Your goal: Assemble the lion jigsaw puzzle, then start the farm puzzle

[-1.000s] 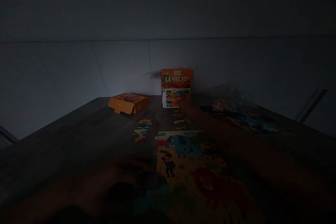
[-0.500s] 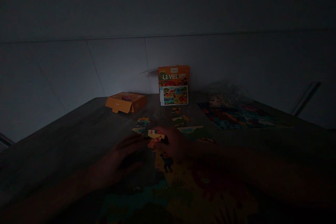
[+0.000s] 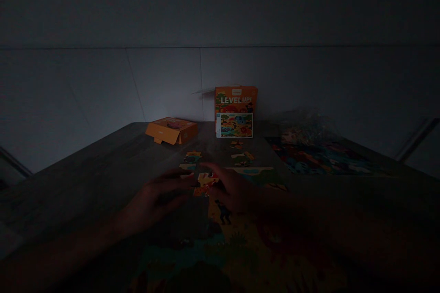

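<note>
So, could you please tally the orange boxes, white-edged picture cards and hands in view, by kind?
Orange boxes: 2, one lying flat, one upright
White-edged picture card: 1
Hands: 2, left hand and right hand, near the puzzle
Total: 5

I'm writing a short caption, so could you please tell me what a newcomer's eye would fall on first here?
Probably the orange LEVEL UP! box, upright at the far side of the table, with a picture card in front of it. Next, perhaps, the bright puzzle piece at the right hand, with the left hand close by.
</note>
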The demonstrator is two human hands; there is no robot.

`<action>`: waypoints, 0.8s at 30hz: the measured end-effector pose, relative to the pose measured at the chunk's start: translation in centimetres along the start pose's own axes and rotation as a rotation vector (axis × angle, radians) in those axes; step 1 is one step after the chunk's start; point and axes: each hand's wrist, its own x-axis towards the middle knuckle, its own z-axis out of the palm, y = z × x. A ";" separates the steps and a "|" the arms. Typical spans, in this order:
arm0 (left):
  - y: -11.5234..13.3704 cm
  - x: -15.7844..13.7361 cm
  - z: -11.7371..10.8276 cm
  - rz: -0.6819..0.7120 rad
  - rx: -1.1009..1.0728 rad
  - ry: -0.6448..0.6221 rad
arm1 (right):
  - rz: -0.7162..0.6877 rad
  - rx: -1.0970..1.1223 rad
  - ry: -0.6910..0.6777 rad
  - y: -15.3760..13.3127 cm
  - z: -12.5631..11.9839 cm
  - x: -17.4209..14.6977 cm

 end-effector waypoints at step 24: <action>-1.0 0.2 0.5 -0.083 0.146 -0.133 | -0.200 -0.227 0.002 1.0 0.5 0.6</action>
